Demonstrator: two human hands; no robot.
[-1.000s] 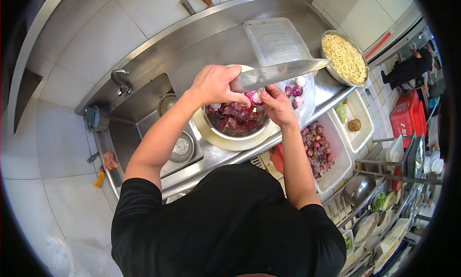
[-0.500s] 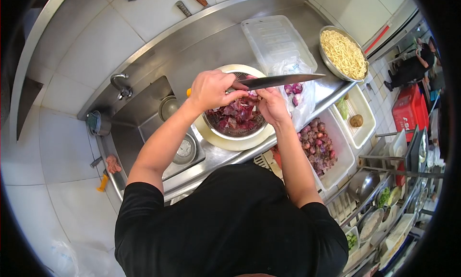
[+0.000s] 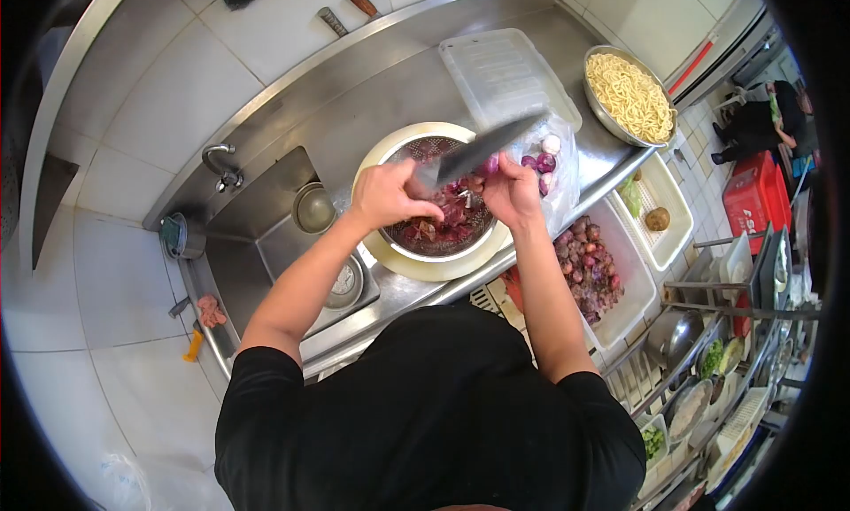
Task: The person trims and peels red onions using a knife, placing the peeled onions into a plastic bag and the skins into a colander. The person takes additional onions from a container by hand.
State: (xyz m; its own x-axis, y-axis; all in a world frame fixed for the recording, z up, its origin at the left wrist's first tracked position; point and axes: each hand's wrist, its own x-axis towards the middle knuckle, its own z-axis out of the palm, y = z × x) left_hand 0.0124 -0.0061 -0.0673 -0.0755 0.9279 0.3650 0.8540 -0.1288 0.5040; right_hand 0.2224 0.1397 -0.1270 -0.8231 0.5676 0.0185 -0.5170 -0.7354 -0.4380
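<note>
Just right of centre in the frame, a red onion [image 3: 488, 164] sits in the right hand [image 3: 512, 190], fingers narrowed around it. Left hand [image 3: 390, 197] grips a broad knife [image 3: 485, 148], handle end in the fist, blade blurred and angled to upper right, close by the onion; contact can't be told. Below both hands: perforated metal colander [image 3: 414, 152] with dark red onion skins [image 3: 445, 220] in it, standing on a round cream board [image 3: 429, 270] on the steel tabletop [image 3: 354, 99]. Right of the onion, clear plastic bag [image 3: 564, 185] with more purple onions [image 3: 543, 164]; above it, a translucent lid [image 3: 509, 68]. Upper right, bowl of noodles [image 3: 629, 99]. Right of centre, lower, white tub [image 3: 636, 305] of small unpeeled onions [image 3: 589, 265]. Left, sink [image 3: 266, 219] and faucet [image 3: 223, 167]. Far upper right, a person in dark clothes [image 3: 748, 126] near a red crate [image 3: 755, 195].
</note>
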